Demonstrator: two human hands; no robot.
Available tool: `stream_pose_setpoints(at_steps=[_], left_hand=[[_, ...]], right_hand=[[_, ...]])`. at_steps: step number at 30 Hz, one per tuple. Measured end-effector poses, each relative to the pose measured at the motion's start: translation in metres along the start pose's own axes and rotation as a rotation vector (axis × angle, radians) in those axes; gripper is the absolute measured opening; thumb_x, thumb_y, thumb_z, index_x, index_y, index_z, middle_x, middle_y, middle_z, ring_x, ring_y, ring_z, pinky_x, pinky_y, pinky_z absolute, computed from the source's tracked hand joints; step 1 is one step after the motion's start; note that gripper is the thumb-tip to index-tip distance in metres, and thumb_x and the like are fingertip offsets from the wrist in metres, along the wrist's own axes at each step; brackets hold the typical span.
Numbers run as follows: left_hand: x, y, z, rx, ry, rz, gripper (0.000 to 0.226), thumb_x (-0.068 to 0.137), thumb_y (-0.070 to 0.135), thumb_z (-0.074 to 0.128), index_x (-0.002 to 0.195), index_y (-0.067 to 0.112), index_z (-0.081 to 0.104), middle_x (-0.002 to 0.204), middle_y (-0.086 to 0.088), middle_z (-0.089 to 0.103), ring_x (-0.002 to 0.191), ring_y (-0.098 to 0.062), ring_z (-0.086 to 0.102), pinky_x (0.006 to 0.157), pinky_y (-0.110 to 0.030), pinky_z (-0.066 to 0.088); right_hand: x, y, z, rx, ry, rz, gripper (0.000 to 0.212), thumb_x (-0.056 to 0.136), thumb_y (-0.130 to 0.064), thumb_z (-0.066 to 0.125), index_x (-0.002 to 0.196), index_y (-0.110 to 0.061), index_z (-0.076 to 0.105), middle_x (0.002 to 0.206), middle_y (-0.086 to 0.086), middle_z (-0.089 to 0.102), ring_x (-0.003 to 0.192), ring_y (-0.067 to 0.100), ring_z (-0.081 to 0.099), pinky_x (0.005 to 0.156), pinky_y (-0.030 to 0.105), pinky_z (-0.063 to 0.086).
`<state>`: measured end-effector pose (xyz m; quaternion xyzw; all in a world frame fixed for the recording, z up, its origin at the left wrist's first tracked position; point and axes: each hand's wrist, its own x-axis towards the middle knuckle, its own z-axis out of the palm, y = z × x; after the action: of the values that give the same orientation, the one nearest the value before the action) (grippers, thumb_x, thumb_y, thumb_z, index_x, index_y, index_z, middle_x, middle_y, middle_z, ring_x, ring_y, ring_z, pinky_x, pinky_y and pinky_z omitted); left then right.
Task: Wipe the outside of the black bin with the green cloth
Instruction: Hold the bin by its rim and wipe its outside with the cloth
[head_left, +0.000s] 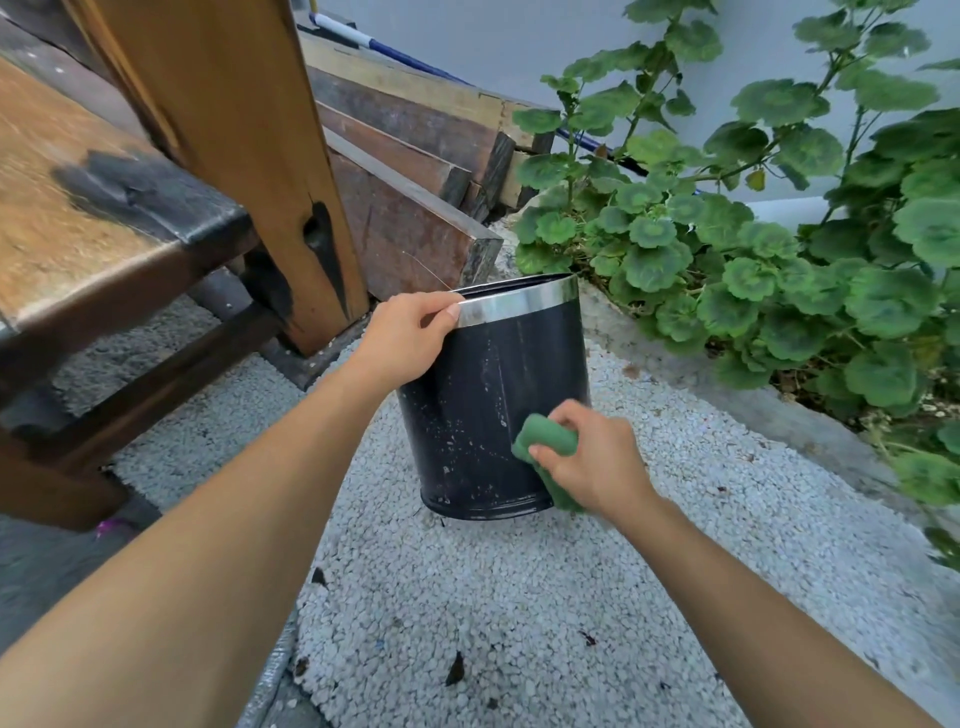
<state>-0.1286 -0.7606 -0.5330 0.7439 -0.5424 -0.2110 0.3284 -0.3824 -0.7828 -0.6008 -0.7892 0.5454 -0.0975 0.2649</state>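
The black bin (483, 395) stands on the white pebble ground, tilted slightly toward me, with a shiny metal band round its rim and pale specks of dirt on its side. My left hand (405, 338) grips the rim at the near left, thumb over the metal band. My right hand (592, 457) holds the folded green cloth (545, 441) and presses it against the bin's lower right side. Part of the cloth hangs below my palm.
A wooden bench (104, 249) and a thick wooden post (244, 156) stand to the left. Stacked timber planks (415, 171) lie behind the bin. A green leafy plant (753, 234) fills a raised bed at right, edged by a concrete curb (727, 384).
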Motion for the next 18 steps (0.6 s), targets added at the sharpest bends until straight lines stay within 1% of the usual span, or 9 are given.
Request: stream_pose_setpoints(at_steps=[2,4,6,9,11,13,15,16,18], left_hand=[[-0.001,0.001,0.0,0.002,0.007,0.008,0.032,0.107,0.028,0.048,0.133,0.026,0.068,0.131,0.006,0.068,0.127,-0.022,0.057,0.116,-0.049,0.036],[-0.003,0.002,0.001,0.005,0.016,0.02,0.031,0.106,0.027,0.05,0.13,0.027,0.069,0.129,0.006,0.07,0.125,-0.022,0.058,0.117,-0.052,0.034],[-0.005,0.003,0.003,0.005,0.018,0.027,0.03,0.105,0.029,0.052,0.129,0.026,0.07,0.13,0.007,0.069,0.126,-0.022,0.057,0.116,-0.049,0.037],[-0.008,0.003,0.004,0.012,0.015,0.022,0.032,0.105,0.032,0.053,0.131,0.025,0.069,0.133,0.006,0.068,0.128,-0.02,0.057,0.11,-0.039,0.044],[-0.01,0.002,0.003,0.035,0.016,0.027,0.032,0.104,0.035,0.053,0.131,0.026,0.069,0.133,0.008,0.068,0.126,-0.017,0.057,0.103,-0.031,0.044],[-0.013,0.001,0.002,0.053,0.013,0.05,0.031,0.104,0.037,0.054,0.128,0.028,0.071,0.128,0.012,0.07,0.116,-0.011,0.059,0.093,-0.023,0.04],[-0.016,0.0,0.002,0.077,0.0,0.086,0.028,0.103,0.038,0.055,0.123,0.03,0.073,0.116,0.015,0.073,0.092,0.004,0.06,0.079,-0.013,0.039],[-0.018,0.001,0.001,0.084,-0.011,0.1,0.028,0.102,0.039,0.056,0.122,0.03,0.074,0.109,0.016,0.073,0.082,0.011,0.058,0.071,-0.006,0.036],[-0.022,0.001,-0.001,0.08,-0.036,0.116,0.029,0.101,0.038,0.057,0.122,0.027,0.074,0.101,0.017,0.071,0.073,0.025,0.053,0.062,0.003,0.034]], right_hand=[[-0.013,0.016,0.012,-0.021,-0.076,0.033,0.025,0.081,-0.042,0.083,0.094,-0.034,0.063,0.087,-0.006,0.067,0.078,0.014,0.065,0.07,0.03,0.059],[-0.024,0.026,0.021,-0.045,-0.129,0.045,0.024,0.081,-0.041,0.083,0.093,-0.034,0.063,0.085,-0.007,0.065,0.076,0.013,0.064,0.068,0.031,0.058],[-0.027,0.028,0.022,-0.067,-0.162,0.041,0.023,0.081,-0.041,0.082,0.094,-0.034,0.065,0.084,-0.007,0.065,0.078,0.014,0.064,0.07,0.032,0.058],[-0.013,0.011,0.002,0.006,-0.145,0.03,0.025,0.076,-0.044,0.085,0.092,-0.035,0.07,0.089,-0.011,0.067,0.08,0.007,0.064,0.072,0.028,0.059],[0.003,-0.01,-0.024,0.116,-0.042,-0.006,0.027,0.074,-0.048,0.085,0.093,-0.035,0.071,0.091,-0.015,0.07,0.083,0.004,0.065,0.074,0.029,0.059],[0.017,-0.035,-0.05,0.228,0.138,-0.07,0.027,0.074,-0.048,0.085,0.094,-0.034,0.073,0.09,-0.017,0.072,0.084,0.004,0.067,0.074,0.027,0.056],[0.028,-0.058,-0.07,0.323,0.33,-0.134,0.027,0.074,-0.047,0.085,0.094,-0.032,0.074,0.089,-0.018,0.073,0.084,0.004,0.067,0.074,0.023,0.051],[0.031,-0.067,-0.075,0.342,0.389,-0.163,0.026,0.075,-0.046,0.085,0.094,-0.032,0.074,0.088,-0.018,0.072,0.084,0.005,0.066,0.075,0.021,0.049],[0.035,-0.079,-0.075,0.332,0.427,-0.204,0.025,0.076,-0.043,0.085,0.095,-0.03,0.074,0.086,-0.017,0.071,0.083,0.006,0.063,0.075,0.021,0.046]])
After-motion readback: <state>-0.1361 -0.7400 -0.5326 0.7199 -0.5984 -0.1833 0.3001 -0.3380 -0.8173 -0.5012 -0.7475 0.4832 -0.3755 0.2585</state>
